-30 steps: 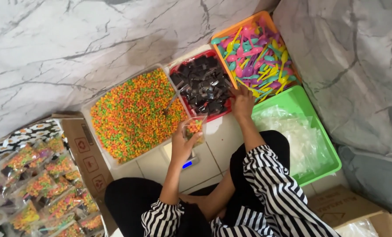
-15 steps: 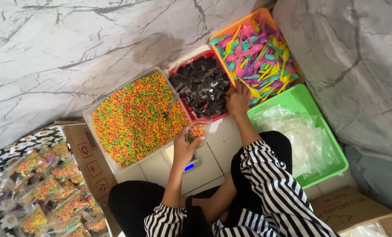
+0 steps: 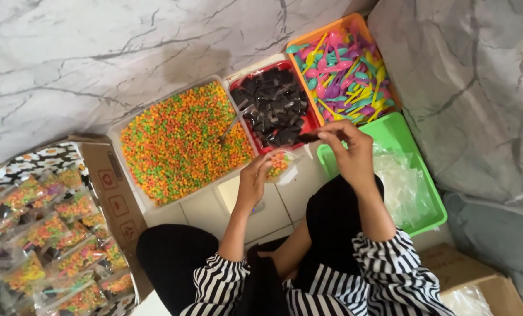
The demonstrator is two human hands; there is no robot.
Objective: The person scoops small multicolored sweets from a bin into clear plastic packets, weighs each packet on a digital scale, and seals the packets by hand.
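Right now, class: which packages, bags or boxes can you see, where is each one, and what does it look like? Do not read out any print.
Small clear bag: in the left hand, part-filled with multicoloured cereal.
Dark sachet: pinched by the right hand.
Filled clear bags: piled at left, colourful.
Cardboard box: beside them, brown with red symbols.
Empty clear bags: in the green tray.

Trays crowd the floor ahead: a clear tray of orange-green pellets (image 3: pixel 179 146), a red tray of dark packets (image 3: pixel 273 108), an orange tray of plastic spoons (image 3: pixel 346 73) and a green tray of clear bags (image 3: pixel 411 175), edge to edge against the marble wall (image 3: pixel 68 64). Both hands (image 3: pixel 253 181) (image 3: pixel 349 146) hover over the one bare patch, the white tiled floor (image 3: pixel 273 208) just before the knees (partly taken by a small scale). A cardboard box (image 3: pixel 115 193) of filled bags (image 3: pixel 50 234) closes the left; another box (image 3: pixel 478 281) sits right.
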